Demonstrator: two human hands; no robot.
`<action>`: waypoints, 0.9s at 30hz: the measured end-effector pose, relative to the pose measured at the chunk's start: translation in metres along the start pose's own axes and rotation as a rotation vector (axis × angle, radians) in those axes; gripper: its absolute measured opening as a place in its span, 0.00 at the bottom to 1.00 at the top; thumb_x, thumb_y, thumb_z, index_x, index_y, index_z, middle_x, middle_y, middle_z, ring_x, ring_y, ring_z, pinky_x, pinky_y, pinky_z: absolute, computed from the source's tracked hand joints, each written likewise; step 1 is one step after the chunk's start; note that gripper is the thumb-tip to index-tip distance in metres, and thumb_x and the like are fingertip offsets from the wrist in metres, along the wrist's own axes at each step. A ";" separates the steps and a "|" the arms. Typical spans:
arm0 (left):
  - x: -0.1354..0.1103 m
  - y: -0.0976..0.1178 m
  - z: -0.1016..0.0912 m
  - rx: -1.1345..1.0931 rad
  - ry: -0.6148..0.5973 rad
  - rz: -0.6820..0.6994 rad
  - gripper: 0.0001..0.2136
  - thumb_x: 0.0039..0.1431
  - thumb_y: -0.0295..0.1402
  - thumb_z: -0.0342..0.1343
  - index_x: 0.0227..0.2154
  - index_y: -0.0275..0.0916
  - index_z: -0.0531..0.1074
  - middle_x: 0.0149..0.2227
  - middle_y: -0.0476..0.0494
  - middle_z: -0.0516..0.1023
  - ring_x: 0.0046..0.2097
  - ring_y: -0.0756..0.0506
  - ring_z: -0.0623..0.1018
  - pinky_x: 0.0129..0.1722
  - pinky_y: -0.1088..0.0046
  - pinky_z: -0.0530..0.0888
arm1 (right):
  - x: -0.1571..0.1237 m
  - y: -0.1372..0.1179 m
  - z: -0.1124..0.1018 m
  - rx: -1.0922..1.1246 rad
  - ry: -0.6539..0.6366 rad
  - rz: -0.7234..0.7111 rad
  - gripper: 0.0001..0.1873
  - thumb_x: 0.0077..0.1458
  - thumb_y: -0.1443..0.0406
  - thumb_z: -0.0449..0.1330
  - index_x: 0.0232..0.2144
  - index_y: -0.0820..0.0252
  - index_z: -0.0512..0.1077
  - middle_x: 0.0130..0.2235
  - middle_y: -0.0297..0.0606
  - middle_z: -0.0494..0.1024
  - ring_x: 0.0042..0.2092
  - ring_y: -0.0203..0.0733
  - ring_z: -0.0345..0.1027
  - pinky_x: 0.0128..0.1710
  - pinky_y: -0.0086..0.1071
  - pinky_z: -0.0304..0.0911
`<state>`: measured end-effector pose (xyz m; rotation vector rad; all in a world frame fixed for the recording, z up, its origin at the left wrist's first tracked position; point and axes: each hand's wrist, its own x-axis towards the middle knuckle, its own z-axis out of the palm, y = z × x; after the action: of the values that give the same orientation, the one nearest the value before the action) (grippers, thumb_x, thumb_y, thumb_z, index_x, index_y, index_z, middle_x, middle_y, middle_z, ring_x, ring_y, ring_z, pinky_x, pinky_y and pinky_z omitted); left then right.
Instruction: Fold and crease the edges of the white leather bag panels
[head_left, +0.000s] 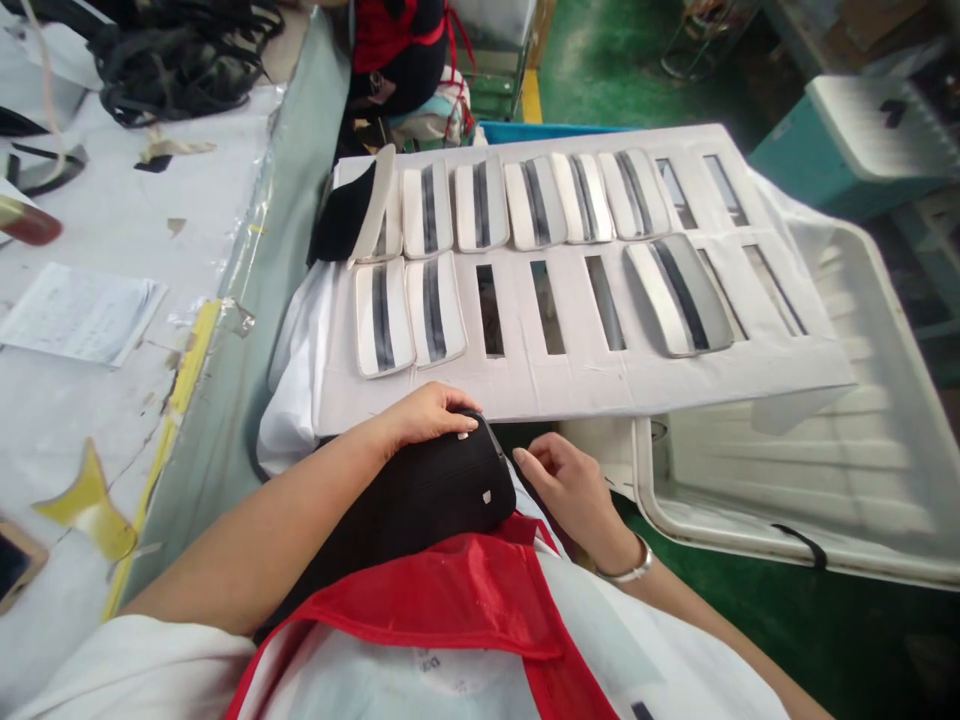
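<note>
My left hand [429,412] lies curled over the top edge of a black fabric piece [420,495] resting on my lap, fingers closed on it. My right hand [564,478] sits just to the right of that piece, fingers loosely bent and apart, holding nothing. In front of both hands lies a white slotted board [585,385] carrying several white curved pieces with dark centre stripes [431,310]. One larger grey-white piece [679,295] lies on the right of the lower row. A black and white piece [352,212] stands tilted at the board's far left corner.
A white plastic crate [862,440] sits under and right of the board, on a green floor. A worktable [97,300] at left holds papers, black straps [180,50] and a yellow scrap [90,500]. A red apron [465,590] covers my lap. Another person's dark and red clothing [397,50] shows beyond.
</note>
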<state>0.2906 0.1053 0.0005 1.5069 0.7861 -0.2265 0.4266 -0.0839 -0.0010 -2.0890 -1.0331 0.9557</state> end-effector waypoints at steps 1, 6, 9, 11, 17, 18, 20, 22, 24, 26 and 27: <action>0.000 -0.001 -0.001 -0.010 -0.002 -0.007 0.21 0.45 0.35 0.60 0.44 0.30 0.75 0.26 0.46 0.78 0.30 0.48 0.75 0.34 0.73 0.70 | 0.008 -0.003 0.003 -0.031 0.045 -0.061 0.16 0.53 0.52 0.57 0.32 0.59 0.69 0.27 0.34 0.72 0.28 0.36 0.64 0.30 0.29 0.59; 0.000 0.000 -0.008 -0.039 -0.023 -0.005 0.19 0.46 0.33 0.59 0.42 0.32 0.77 0.38 0.41 0.81 0.38 0.46 0.77 0.43 0.71 0.71 | 0.032 -0.007 0.028 0.052 -0.113 -0.167 0.17 0.55 0.54 0.57 0.43 0.59 0.69 0.42 0.40 0.74 0.42 0.40 0.67 0.45 0.35 0.62; 0.001 0.001 -0.009 0.031 -0.003 0.019 0.17 0.47 0.32 0.57 0.41 0.32 0.77 0.39 0.41 0.81 0.40 0.45 0.78 0.45 0.70 0.71 | 0.034 -0.004 0.034 0.217 -0.207 -0.068 0.20 0.55 0.53 0.56 0.45 0.59 0.68 0.44 0.41 0.74 0.44 0.41 0.67 0.45 0.35 0.63; 0.002 0.001 -0.008 0.086 0.016 0.047 0.17 0.47 0.31 0.56 0.41 0.32 0.78 0.39 0.42 0.81 0.40 0.44 0.78 0.44 0.70 0.71 | 0.035 -0.005 0.035 0.329 -0.240 0.004 0.21 0.54 0.53 0.57 0.45 0.59 0.67 0.45 0.40 0.74 0.45 0.42 0.67 0.45 0.34 0.63; 0.006 -0.005 0.001 0.215 0.050 0.146 0.15 0.48 0.30 0.53 0.38 0.34 0.79 0.35 0.45 0.82 0.38 0.45 0.78 0.39 0.73 0.71 | 0.043 -0.013 0.046 0.398 -0.140 0.149 0.19 0.52 0.51 0.57 0.39 0.59 0.68 0.39 0.36 0.74 0.41 0.40 0.66 0.40 0.32 0.63; 0.007 -0.005 0.001 0.222 0.058 0.168 0.15 0.48 0.30 0.52 0.38 0.35 0.79 0.35 0.45 0.82 0.38 0.45 0.78 0.39 0.74 0.70 | 0.045 -0.015 0.048 0.393 -0.139 0.145 0.20 0.51 0.51 0.57 0.39 0.59 0.68 0.38 0.36 0.74 0.40 0.40 0.66 0.40 0.32 0.63; 0.005 -0.005 -0.002 0.211 0.046 0.185 0.14 0.48 0.30 0.53 0.37 0.36 0.79 0.35 0.46 0.82 0.38 0.46 0.77 0.40 0.74 0.70 | 0.049 -0.016 0.048 0.393 -0.171 0.130 0.21 0.50 0.50 0.57 0.39 0.59 0.68 0.37 0.35 0.75 0.39 0.39 0.67 0.39 0.31 0.63; -0.004 -0.006 -0.017 0.127 -0.007 0.146 0.13 0.49 0.31 0.54 0.36 0.37 0.79 0.36 0.46 0.82 0.40 0.46 0.77 0.42 0.74 0.70 | 0.052 -0.016 0.046 0.387 -0.237 0.112 0.23 0.51 0.49 0.57 0.41 0.60 0.68 0.37 0.36 0.75 0.38 0.40 0.68 0.39 0.32 0.64; -0.026 -0.012 -0.043 -0.062 -0.037 0.075 0.14 0.51 0.35 0.55 0.39 0.38 0.78 0.40 0.44 0.81 0.42 0.46 0.77 0.43 0.72 0.70 | 0.057 -0.016 0.041 0.323 -0.294 0.065 0.23 0.52 0.49 0.56 0.43 0.60 0.67 0.39 0.39 0.75 0.40 0.41 0.68 0.40 0.34 0.64; -0.063 -0.028 -0.072 -0.249 0.042 0.035 0.18 0.53 0.41 0.56 0.44 0.38 0.75 0.45 0.41 0.79 0.45 0.45 0.77 0.46 0.70 0.70 | 0.061 -0.019 0.037 0.143 -0.240 -0.069 0.24 0.53 0.51 0.55 0.46 0.60 0.66 0.43 0.43 0.74 0.45 0.45 0.68 0.44 0.39 0.64; -0.086 -0.040 -0.084 -0.290 0.127 0.035 0.20 0.52 0.44 0.56 0.45 0.38 0.74 0.47 0.40 0.77 0.46 0.45 0.77 0.47 0.69 0.70 | 0.063 -0.023 0.037 0.016 -0.178 -0.176 0.24 0.54 0.52 0.55 0.48 0.61 0.65 0.46 0.46 0.72 0.48 0.48 0.66 0.47 0.42 0.63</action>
<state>0.1766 0.1520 0.0291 1.2677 0.8537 0.0100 0.4149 -0.0123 -0.0243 -1.8894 -1.2724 1.0699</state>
